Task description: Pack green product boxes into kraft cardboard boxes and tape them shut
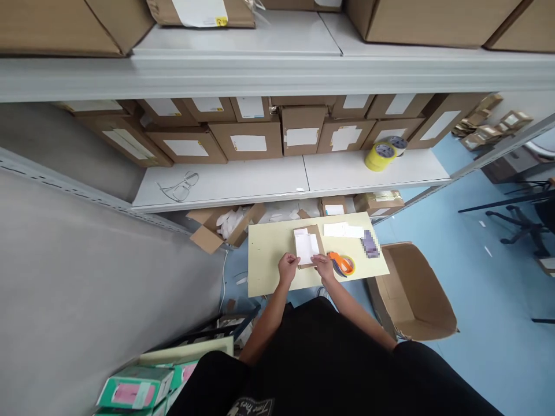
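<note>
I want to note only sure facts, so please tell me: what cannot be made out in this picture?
In the head view:
Any print on the white paper at the left hand and right hand: too small to read.
Top of the small box: mostly hidden by that paper.
Purple item: blurred into squares.
Lower part of the shirt print: cut off by the bottom edge.
Top of the large upper-right box: cut off by the top edge.

Smooth paper sheet (304, 247), matt cardboard box (319, 234), tape dispenser (338, 260) seemingly glossy plastic
</note>
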The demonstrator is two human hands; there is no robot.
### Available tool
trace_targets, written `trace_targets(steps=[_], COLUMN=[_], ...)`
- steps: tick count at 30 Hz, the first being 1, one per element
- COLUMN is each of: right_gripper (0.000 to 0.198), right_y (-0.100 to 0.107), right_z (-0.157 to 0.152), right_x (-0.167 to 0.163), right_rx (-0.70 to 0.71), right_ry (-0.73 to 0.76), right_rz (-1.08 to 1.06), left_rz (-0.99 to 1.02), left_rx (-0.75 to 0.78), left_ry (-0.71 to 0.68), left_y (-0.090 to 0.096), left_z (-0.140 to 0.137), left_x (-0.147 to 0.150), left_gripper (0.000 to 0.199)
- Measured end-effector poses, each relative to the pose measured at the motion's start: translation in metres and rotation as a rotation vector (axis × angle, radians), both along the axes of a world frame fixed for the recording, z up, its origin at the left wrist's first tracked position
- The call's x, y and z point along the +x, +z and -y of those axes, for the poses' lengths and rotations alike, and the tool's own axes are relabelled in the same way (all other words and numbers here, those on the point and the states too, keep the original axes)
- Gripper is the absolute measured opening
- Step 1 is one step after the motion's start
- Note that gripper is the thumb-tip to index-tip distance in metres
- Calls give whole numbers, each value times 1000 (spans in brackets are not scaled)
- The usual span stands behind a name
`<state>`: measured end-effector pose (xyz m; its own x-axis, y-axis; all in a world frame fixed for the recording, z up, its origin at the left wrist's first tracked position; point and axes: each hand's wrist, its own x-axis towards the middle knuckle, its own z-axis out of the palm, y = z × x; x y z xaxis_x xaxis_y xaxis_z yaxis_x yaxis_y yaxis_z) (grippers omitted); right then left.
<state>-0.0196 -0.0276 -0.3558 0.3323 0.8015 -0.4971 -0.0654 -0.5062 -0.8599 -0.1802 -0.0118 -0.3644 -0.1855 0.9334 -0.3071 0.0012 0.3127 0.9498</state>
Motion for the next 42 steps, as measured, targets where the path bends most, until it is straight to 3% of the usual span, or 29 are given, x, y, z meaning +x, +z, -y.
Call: trace_targets(steps=[7,11,15,23,30,33,36,39,42], right_gripper=[31,44,42,36,31,40,38,34,41], right_y=[-42,-57,-66,-64,-39,-32,-34,-43,-51], right_z=[2,0,-5,-10,-29,-33,-25,-6,11], right_x=[16,21,20,18,20,27,38,48,57], right_rx=[30,85,101,0,-230,-245,-146,34,93], right_ry=[106,184,251,375,713,829,891,927,908], right_rz=[185,350,386,480,722,789,780,731,691], left_rz=[-339,-405,-474,-615,-784,-859,-932,-970,-952], left_rx=[-130,-167,-213,-283,-366,-425,-417,-271,-137], left_ry=[17,25,35,-25,-113,-111,-134,-245,-446], left_y=[-29,-37,-42,-42,-32,-29,-26,-26,-31], left_z=[18,14,11,10,8,11,15,11,-4], left_x=[23,31,33,33,35,33,31,35,42], left_gripper=[16,17,19,15,7,18,31,40,63])
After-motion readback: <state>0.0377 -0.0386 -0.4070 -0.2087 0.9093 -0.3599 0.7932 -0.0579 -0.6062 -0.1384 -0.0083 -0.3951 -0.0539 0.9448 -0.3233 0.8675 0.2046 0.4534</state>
